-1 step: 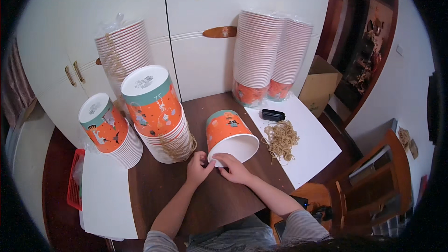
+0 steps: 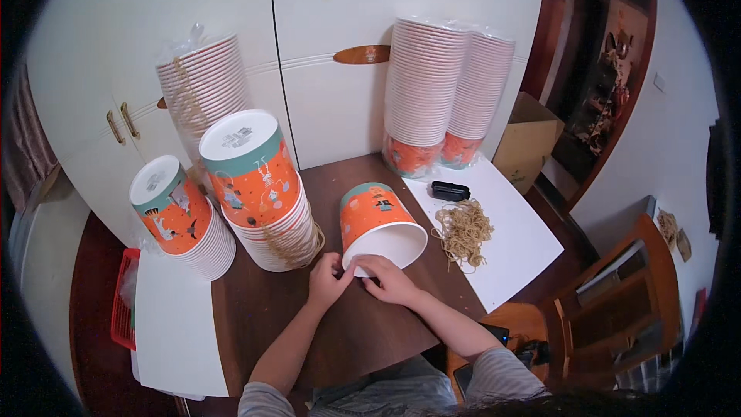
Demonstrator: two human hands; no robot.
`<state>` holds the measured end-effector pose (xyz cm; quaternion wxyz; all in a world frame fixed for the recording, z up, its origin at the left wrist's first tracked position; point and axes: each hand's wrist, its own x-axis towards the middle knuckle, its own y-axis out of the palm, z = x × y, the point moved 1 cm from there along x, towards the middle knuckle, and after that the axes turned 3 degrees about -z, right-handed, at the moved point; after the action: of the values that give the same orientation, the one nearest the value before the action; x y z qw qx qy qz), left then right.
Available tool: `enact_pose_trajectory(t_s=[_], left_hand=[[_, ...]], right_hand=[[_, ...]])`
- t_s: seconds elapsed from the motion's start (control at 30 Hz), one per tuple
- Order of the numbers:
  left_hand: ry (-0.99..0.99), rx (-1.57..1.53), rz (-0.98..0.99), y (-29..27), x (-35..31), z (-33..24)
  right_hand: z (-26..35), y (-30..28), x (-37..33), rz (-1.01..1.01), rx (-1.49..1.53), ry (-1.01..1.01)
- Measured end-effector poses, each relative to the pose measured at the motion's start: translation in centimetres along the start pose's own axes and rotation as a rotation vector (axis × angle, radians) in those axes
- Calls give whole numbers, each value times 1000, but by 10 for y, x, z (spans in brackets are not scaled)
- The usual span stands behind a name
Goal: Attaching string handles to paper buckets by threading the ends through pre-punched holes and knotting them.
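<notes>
Pinches the orange tub [image 2: 370,213] by its lower rim with the right hand [image 2: 389,281], the nearer; curls the left hand [image 2: 329,281] beside that rim, cannot tell whether gripping. Has it lying mid-frame on the desk [image 2: 378,340], base up-frame, mouth toward both hands.

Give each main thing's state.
Orange paper bucket: on its side, mouth uncovered.
Left hand: fingers bent, at its rim.
Right hand: likewise.
Twine pile: loose, tangled.
Front-left bucket stacks: nested, upside down.
Tall right bucket stacks: nested, plastic-wrapped.
Cabinet doors: closed.
</notes>
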<state>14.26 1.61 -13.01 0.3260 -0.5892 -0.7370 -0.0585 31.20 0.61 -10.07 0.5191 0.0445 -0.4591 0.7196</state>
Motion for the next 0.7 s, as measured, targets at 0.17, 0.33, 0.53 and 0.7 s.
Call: enact_pose_trajectory(t_s=[0.17, 0.33, 0.53, 0.7], left_hand=[[10, 158, 20, -6, -2, 2], [-48, 168, -64, -6, 0, 1], [-46, 270, -134, -12, 0, 1], [187, 428, -411, -13, 4, -9]], right_hand=[[1, -52, -18, -6, -313, -73], [-15, -121, -60, 234, -630, 46], [-31, -134, -64, 311, -908, -188], [-49, -133, -56, 491, -1036, -171]])
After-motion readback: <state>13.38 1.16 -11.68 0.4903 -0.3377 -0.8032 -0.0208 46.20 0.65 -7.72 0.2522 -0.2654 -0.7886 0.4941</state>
